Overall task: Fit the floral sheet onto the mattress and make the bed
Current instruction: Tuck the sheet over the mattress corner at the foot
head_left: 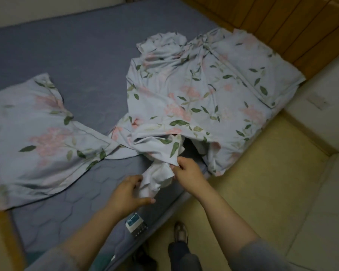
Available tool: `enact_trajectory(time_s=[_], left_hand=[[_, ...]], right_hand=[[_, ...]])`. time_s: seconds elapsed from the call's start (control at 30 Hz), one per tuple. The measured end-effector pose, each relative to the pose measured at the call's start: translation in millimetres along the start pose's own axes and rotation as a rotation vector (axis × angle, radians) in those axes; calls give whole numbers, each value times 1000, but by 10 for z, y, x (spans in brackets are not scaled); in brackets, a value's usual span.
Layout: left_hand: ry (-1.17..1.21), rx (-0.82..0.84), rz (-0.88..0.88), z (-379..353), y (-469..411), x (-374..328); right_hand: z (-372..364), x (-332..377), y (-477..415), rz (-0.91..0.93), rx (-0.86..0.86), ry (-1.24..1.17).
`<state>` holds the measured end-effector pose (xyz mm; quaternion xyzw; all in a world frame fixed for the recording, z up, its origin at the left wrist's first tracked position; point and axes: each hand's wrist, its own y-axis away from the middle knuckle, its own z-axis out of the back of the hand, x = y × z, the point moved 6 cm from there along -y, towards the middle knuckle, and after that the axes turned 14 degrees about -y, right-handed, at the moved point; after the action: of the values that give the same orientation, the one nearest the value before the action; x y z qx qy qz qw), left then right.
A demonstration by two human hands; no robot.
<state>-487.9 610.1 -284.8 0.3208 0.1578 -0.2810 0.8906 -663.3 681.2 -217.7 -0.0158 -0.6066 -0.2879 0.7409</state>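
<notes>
**Currently on the mattress: floral sheet, pillow, two hands**

Item one, from my remote seat: the blue-grey quilted mattress [76, 61], mostly bare, its near edge running along the floor [262, 182].

Item two: the floral sheet [194, 94], pale blue with pink blooms and green leaves, heaped in a rumpled pile toward the mattress's right side, reaching the wooden headboard [282, 22] and spilling over the near edge. Not fitted to any corner.

Item three: a matching floral pillow [37, 137], lying flat toward the left edge, one corner touching the sheet's trailing fold.

Item four: my right hand [188, 171], fingers pinched shut on a white underside fold of the sheet at the near edge.

Item five: my left hand [127, 194], fingers curled loosely against the same hanging fold; I cannot tell whether it truly clamps the cloth.

Item six: a small blue-and-white box [135, 224], resting at the near edge, just beside the left wrist.
</notes>
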Motion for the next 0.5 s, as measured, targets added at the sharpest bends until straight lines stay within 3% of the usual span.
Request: enact_trajectory(time_s=[0.07, 0.23, 0.5], left_hand=[[-26, -10, -16, 49, 265, 15], [-33, -268, 35, 343, 669, 104], [-88, -483, 44, 753, 1312, 505]], right_hand=[[-69, 208, 146, 45, -23, -8], [-407, 568, 522, 85, 37, -18], [-870, 818, 938, 69, 61, -13]])
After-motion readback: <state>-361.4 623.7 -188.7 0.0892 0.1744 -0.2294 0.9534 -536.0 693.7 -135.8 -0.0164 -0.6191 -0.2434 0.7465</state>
